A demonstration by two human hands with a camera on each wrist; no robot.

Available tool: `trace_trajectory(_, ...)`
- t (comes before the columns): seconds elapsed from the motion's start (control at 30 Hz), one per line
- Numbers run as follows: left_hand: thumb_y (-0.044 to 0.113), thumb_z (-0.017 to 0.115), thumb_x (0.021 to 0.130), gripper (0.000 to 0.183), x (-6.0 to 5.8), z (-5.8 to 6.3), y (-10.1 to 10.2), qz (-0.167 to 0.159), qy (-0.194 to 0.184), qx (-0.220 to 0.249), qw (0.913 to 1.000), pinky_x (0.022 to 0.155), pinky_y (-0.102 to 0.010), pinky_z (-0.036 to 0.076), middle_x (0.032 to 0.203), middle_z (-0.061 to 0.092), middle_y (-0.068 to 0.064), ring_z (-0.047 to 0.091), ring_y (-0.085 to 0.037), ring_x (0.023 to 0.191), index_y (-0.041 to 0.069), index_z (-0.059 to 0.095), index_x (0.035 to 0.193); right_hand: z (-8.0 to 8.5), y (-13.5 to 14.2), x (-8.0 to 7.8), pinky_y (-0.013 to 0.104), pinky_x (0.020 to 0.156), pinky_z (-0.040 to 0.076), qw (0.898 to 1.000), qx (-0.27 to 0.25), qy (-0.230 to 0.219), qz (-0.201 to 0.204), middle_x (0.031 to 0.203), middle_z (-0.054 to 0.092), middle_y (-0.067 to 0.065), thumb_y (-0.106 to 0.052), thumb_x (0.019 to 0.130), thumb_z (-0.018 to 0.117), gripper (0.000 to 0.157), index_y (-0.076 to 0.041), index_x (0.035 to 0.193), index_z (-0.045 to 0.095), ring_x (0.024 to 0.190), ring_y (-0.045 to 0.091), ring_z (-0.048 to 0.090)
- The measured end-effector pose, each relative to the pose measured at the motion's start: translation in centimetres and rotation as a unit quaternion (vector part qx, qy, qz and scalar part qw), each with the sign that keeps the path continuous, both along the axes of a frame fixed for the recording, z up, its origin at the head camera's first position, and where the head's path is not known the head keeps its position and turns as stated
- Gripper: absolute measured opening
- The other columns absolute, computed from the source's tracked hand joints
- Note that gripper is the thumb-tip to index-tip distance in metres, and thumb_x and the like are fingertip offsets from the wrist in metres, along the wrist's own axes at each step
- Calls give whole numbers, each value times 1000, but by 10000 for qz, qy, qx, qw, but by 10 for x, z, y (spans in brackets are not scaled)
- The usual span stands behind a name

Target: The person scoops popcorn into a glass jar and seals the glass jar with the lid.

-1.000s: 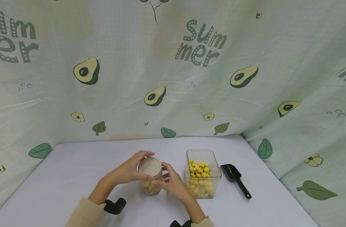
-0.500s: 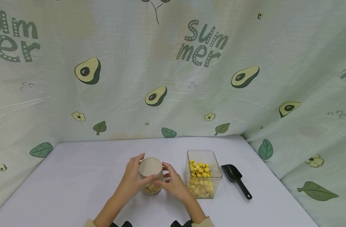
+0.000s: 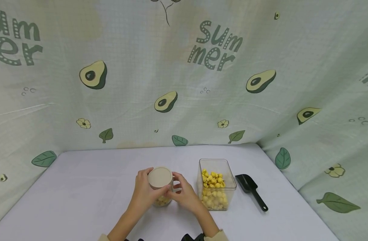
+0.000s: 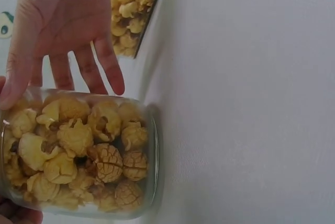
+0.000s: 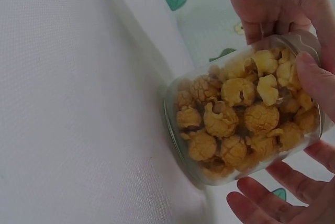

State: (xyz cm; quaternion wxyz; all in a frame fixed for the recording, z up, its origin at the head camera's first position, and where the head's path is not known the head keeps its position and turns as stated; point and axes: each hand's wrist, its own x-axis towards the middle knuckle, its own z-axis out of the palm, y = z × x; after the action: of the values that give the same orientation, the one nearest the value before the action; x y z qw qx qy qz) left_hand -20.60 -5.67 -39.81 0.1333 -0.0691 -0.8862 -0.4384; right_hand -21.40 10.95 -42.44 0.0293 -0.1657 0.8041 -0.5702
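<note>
A clear jar of caramel-coloured popcorn stands upright on the white table, capped with a beige lid. My left hand grips the lid's rim from the left, fingers on the far left side and thumb across the near side. From the right, my right hand holds the jar near its top, its thumb close to the left thumb. In the right wrist view the jar shows packed popcorn through its wall, with the right fingers along its lower side. Both hands partly cover the jar in the head view.
Right of the jar is a clear square container of yellow popcorn, without a lid. A black scoop lies beyond it, handle toward the front right. Behind the table hangs a cloth with avocado prints.
My left hand has shifted round the lid: its fingers went from the far edge to the left side, its thumb then slid right, and its forearm swung nearer. The right hand keeps its place.
</note>
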Motion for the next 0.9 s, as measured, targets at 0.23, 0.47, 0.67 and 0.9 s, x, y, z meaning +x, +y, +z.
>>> trace_trajectory(0.23,46,83,62,87,-7,2,-7,-125,-9,-98,9999,83,-45,51,117,49,-14,54,-28,103,-1,45,124,-1,1,-2,35,81,49,9999,96,56,-86,126,51,15,-31,81,71,70,-10,139,38,102,24,54)
trace_trajectory(0.47,46,85,58,84,-13,-3,-15,-408,240,-133,9988,82,-43,52,113,52,-9,55,-24,103,2,49,119,1,1,0,33,80,50,9999,-18,144,-7,125,52,16,-25,81,72,68,-11,138,40,101,26,56)
trace_trajectory(0.67,43,85,59,79,-23,-3,-26,-1084,204,-138,9938,90,-45,50,113,53,-6,54,-23,107,5,50,119,1,1,0,33,79,49,9999,15,117,3,124,52,15,-30,80,73,69,-11,138,40,100,24,55)
trace_trajectory(0.9,37,84,64,75,-41,1,-42,-2284,66,-8,9735,103,-48,41,120,53,-3,52,-25,116,8,49,123,0,2,-2,36,80,49,9999,25,118,29,124,53,15,-36,80,72,69,-13,138,41,100,25,55)
